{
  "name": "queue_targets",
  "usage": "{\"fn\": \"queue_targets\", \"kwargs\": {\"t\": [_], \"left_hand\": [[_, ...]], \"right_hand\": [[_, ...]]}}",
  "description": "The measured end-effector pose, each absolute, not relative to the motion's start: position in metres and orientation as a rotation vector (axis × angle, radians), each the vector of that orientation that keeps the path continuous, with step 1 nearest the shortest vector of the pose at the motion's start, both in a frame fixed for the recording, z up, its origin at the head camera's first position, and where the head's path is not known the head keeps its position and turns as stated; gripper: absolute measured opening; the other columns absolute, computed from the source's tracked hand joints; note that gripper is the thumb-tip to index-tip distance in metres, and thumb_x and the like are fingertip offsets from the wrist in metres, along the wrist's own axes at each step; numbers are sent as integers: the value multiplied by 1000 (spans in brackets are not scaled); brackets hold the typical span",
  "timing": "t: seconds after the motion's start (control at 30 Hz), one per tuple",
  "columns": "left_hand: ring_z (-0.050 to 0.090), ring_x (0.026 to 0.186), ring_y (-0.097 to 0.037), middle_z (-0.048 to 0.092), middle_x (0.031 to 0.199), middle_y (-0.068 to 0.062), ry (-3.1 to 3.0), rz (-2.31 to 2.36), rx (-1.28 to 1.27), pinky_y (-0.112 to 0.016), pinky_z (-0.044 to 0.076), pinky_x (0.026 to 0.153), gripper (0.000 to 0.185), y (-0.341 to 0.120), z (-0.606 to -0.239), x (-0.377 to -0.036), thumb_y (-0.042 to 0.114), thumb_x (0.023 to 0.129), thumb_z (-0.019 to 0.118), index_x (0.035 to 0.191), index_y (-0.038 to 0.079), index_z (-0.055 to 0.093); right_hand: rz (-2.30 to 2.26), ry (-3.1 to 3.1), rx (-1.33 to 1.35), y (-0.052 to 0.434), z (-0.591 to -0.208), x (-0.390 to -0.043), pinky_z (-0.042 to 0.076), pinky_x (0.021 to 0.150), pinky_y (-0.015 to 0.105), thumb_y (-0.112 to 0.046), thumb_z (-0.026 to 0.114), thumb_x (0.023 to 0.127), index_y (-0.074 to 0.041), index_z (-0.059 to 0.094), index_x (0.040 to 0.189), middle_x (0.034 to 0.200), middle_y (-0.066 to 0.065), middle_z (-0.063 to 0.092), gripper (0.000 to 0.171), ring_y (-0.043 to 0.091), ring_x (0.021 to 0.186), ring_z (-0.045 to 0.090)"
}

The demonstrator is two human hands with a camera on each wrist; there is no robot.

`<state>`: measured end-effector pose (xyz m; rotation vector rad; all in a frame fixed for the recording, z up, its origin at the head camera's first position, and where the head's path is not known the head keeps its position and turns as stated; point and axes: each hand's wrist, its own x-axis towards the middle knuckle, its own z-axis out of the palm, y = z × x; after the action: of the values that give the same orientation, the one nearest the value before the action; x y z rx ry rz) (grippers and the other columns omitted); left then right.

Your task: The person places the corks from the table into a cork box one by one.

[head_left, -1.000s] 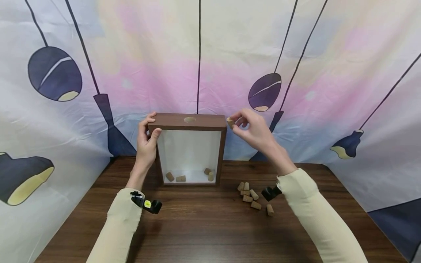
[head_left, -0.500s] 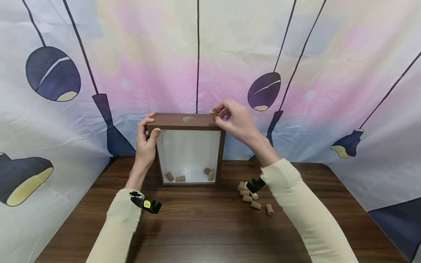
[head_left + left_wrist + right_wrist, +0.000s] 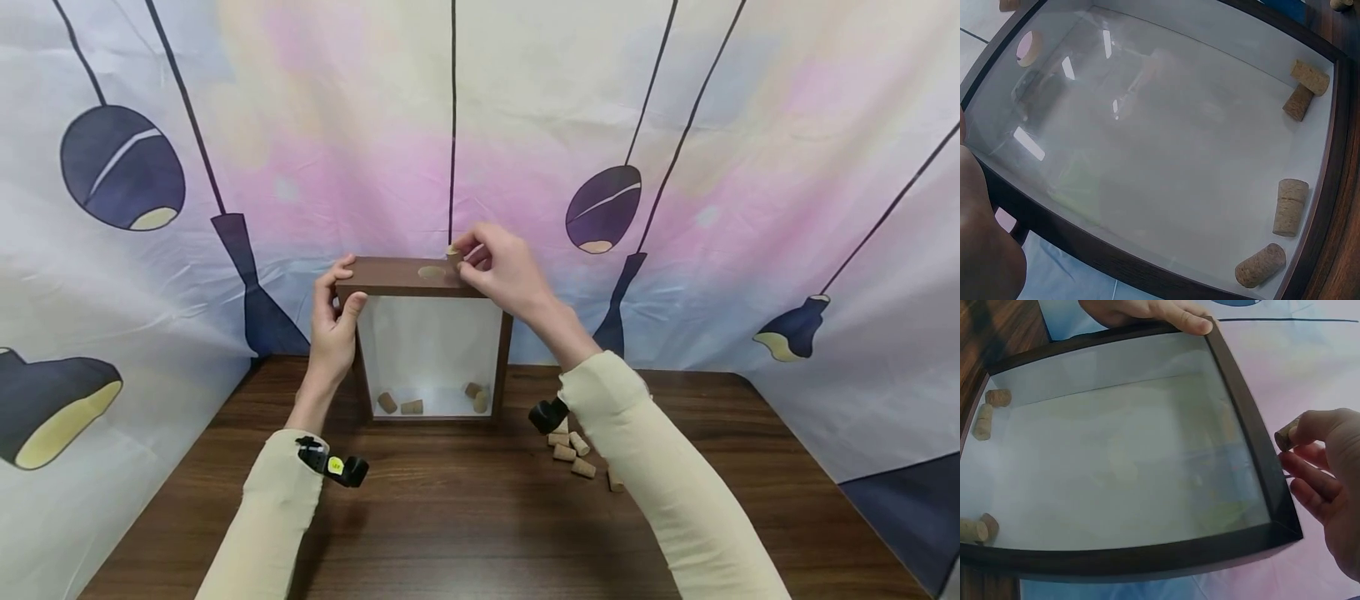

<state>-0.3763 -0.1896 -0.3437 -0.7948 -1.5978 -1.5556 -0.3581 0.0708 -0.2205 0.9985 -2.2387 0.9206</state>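
Note:
A dark wooden shadow box [image 3: 507, 358] with a clear front stands upright on the table. Its top edge has a round hole [image 3: 432, 272]. My left hand [image 3: 334, 329] grips the box's upper left corner, thumb on the front and fingers behind. Between thumb and fingertips my right hand [image 3: 506, 271] pinches a cork [image 3: 1286, 435], held just over the top edge, right beside the hole. Several corks [image 3: 1290, 207] lie inside on the bottom of the box, some at each lower corner.
A loose group of corks [image 3: 564, 452] lies on the wooden table [image 3: 450, 517] to the right of the box, partly hidden by the right sleeve. Behind the table hangs a pastel cloth [image 3: 360, 125] printed with dark lamps.
My right hand has carried the cork leftward, from beyond the box's right corner to beside the hole. The left hand and the box have stayed in place.

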Motion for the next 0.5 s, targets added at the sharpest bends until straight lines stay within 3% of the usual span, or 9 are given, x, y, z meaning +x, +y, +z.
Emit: {"fn": "queue_targets", "kwargs": {"t": [0.27, 0.5], "left_hand": [[30, 146, -23, 35, 155, -19, -1611, -1565, -784, -26, 33, 98, 36, -187, -344, -374, 14, 103, 53, 131, -6, 40], [34, 142, -22, 34, 156, -19, -1603, -1566, -787, -25, 35, 97, 42, -189, -345, -376, 23, 102, 54, 131, -5, 40]], "right_hand": [[917, -2324, 931, 58, -228, -368, 55, 81, 25, -2, 67, 91, -2, 66, 110, 106, 10, 69, 19, 21, 92, 70], [889, -2343, 880, 50, -229, -369, 54, 82, 25, -6, 69, 93, -5, 68, 112, 106, 8, 71, 19, 19, 93, 70]]}}
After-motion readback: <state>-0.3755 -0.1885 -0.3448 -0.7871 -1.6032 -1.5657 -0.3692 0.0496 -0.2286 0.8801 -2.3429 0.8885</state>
